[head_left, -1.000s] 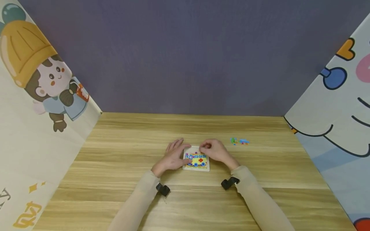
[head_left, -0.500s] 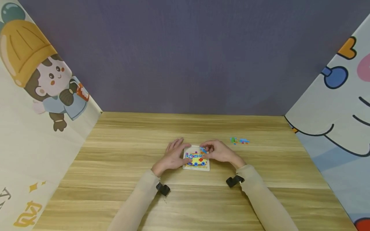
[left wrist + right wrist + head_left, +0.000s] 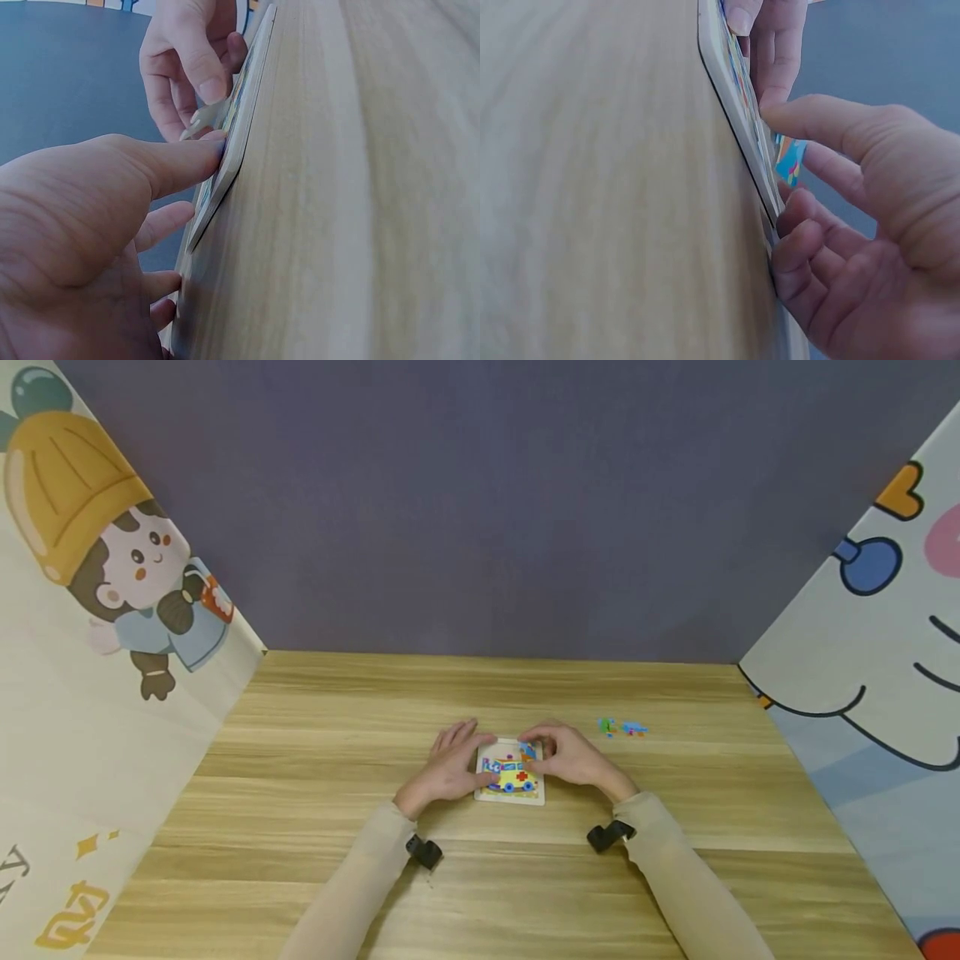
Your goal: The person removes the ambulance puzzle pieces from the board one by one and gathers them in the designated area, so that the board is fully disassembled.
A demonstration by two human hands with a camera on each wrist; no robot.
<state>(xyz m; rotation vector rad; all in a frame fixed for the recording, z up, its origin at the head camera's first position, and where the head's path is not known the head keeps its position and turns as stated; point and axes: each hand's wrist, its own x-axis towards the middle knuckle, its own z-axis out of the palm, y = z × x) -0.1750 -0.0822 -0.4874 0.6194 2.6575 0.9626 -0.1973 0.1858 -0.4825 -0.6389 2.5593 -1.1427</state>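
A small square jigsaw board with a yellow ambulance picture lies on the table. My left hand rests at its left side; the straight thumb presses on the board's face and the index finger reaches its top-left corner. My right hand is over the upper right corner. It pinches a blue and orange jigsaw piece between thumb and index finger, tilted up from the board. In the left wrist view the pale back of this piece shows. The fingers partly cover the board.
Several loose pieces, a green and blue group and a blue group, lie on the wooden table to the right, beyond the right hand. A dark panel stands at the back, with printed panels at both sides.
My right hand has turned and shifted slightly right, and the blue and orange piece has come into view at the board's upper right corner. The left hand has stayed put.
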